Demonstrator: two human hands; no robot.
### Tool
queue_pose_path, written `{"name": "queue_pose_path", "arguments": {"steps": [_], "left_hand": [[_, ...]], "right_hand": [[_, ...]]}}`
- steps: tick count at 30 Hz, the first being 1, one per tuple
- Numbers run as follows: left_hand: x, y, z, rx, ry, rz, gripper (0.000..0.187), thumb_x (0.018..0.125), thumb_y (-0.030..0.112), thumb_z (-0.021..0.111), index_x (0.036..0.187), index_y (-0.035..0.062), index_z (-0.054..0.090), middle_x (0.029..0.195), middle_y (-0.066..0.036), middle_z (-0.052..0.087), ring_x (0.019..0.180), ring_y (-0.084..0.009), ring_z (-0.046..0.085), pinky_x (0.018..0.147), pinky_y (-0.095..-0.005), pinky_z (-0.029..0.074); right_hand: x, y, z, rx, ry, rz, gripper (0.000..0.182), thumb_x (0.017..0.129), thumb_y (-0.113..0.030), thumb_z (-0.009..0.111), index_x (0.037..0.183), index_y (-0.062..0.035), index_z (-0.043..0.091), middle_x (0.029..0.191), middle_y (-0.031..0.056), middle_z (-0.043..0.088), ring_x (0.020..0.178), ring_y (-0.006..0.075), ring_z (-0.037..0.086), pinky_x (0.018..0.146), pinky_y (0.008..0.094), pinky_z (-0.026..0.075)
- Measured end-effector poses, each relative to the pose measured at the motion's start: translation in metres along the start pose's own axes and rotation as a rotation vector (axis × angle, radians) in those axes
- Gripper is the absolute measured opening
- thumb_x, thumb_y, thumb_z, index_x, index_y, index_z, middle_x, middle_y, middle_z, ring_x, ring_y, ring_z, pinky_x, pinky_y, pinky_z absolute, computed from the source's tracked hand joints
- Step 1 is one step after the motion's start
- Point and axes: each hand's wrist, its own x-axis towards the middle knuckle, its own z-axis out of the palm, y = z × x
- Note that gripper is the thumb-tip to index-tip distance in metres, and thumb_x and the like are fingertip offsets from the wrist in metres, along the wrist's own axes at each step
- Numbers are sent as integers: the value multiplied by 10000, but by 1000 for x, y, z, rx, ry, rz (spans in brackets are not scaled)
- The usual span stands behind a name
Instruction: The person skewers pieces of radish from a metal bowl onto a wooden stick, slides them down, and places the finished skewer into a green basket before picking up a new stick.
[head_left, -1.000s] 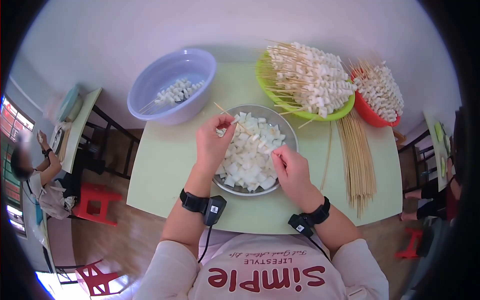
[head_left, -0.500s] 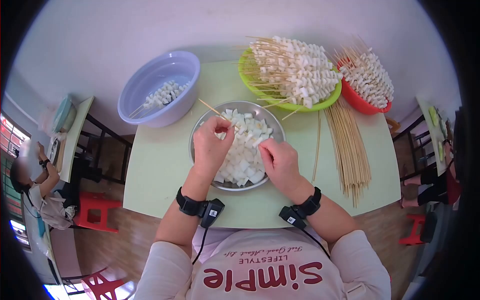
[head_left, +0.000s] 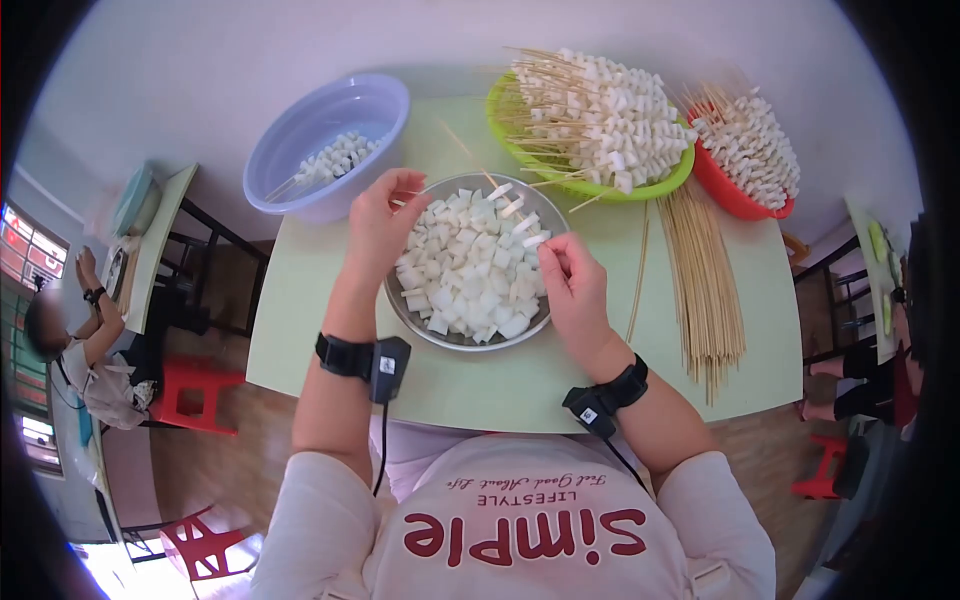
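Note:
In my right hand, thumb and fingers pinch the lower end of a bamboo skewer. Several white cubes are threaded along it, and its bare end points up and to the left. My left hand is apart from the skewer, over the left rim of the bowl. Its fingers are curved with a gap to the thumb, and nothing shows between them. Between both hands stands a steel bowl heaped with loose white cubes.
Filled skewers are piled in a green basin, others in a red basin. A blue basin holds a few. Bare skewers lie at the right of the table. Another person sits far left.
My left hand has come away from the skewer to the left. White cubes now show on the skewer held by my right hand. The view has shifted slightly.

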Motion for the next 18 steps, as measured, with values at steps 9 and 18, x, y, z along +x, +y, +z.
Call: {"name": "queue_pose_path", "arguments": {"steps": [9,18], "left_hand": [[12,-28,16,729,-389,202,229,732,105,722,957,65,703,909,-145,648,920,-327,614,823,-420,490],[1,-23,13,827,-391,208,144,781,140,686,907,71,704,891,-142,626,856,-334,627,747,-409,503]], "right_hand": [[0,6,-1,126,-11,36,81,942,-74,582,910,-9,546,582,14,460,528,64,391,487,242,335],[0,6,1,110,-2,25,78,931,-70,591,904,-6,556,581,38,485,522,81,415,493,250,352]]}}
